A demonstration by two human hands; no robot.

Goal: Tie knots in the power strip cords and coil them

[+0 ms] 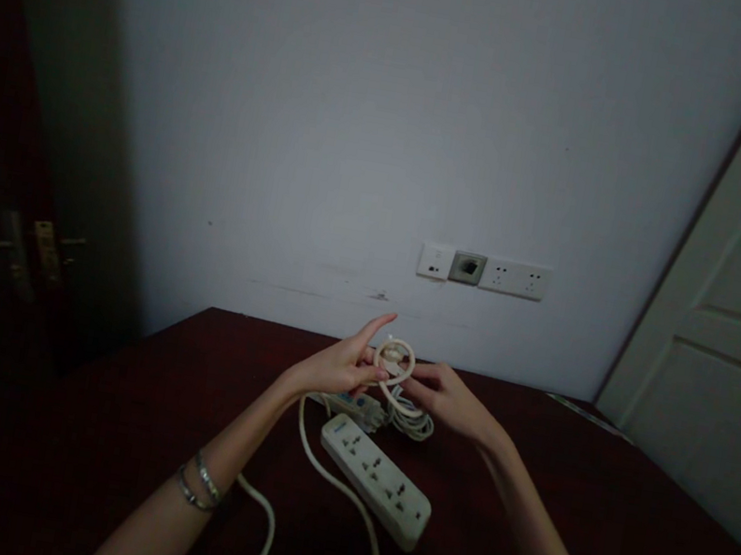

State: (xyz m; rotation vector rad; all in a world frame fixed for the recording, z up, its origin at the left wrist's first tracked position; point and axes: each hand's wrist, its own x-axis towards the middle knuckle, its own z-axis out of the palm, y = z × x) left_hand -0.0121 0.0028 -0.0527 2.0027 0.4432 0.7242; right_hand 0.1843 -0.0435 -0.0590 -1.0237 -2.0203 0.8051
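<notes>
Fingers of my left hand (342, 367) pinch one cream cable loop (411, 368) above the table (475, 541); my right hand (453, 402) bends in beside it, grip unclear. Below: one three-socket power strip (380, 482), one coiled cord (414, 429).

a pale wall (284, 112) stands dimly lit behind a dark red table (591, 490).

There are two hands, one left hand (355, 368) and one right hand (453, 400), with one loop of white cord (412, 363) between them. Two bracelets (192, 494) circle one wrist. One power strip (372, 477) shows three socket sets on top. There is one bundle of coiled cord (415, 427), one table (504, 499) and four wall plates (497, 285), three white and one grey.
</notes>
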